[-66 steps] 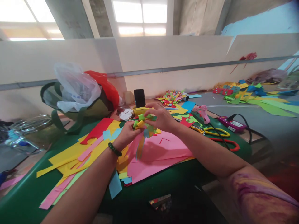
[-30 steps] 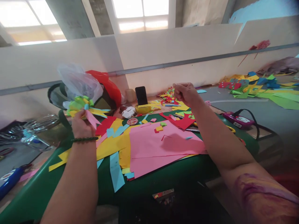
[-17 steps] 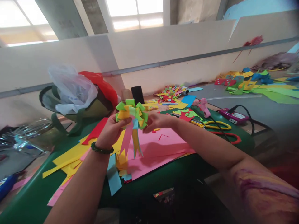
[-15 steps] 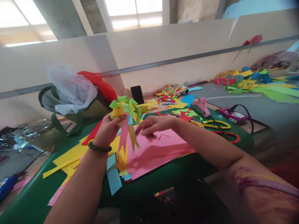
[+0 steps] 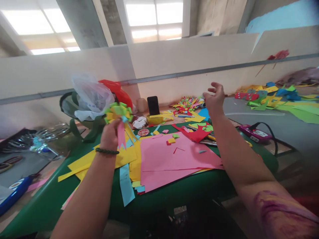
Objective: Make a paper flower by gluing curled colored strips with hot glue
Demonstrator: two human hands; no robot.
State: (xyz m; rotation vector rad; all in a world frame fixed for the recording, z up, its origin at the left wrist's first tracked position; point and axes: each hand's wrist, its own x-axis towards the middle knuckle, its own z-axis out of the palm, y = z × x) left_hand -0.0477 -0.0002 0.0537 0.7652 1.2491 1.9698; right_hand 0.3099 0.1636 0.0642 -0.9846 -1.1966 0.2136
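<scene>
My left hand (image 5: 111,132), with a dark green beaded bracelet at the wrist, is closed on a paper rosette (image 5: 119,111). The rosette has green and yellow loops, and pink, blue and yellow ribbon tails hang from it. My right hand (image 5: 216,96) is raised at the right of centre, fingers apart and nothing visible in them. Below and between the hands lie pink paper sheets (image 5: 159,162), with small yellow, green and red paper squares (image 5: 171,140) and a thin red strip on top. Red paper scraps (image 5: 199,135) lie near my right forearm.
A dark phone (image 5: 153,105) stands against the wall. At the back left is a bag (image 5: 92,124) stuffed with plastic. A pile of colourful paper strips (image 5: 187,105) sits by the wall. Yellow paper (image 5: 87,162) covers the left side, and a purple device (image 5: 255,132) with a cable is at right.
My right hand has moved from beside the rosette up and to the right, over the back of the table. My left hand still holds the rosette, now slightly further left. The pink glue gun is now hidden.
</scene>
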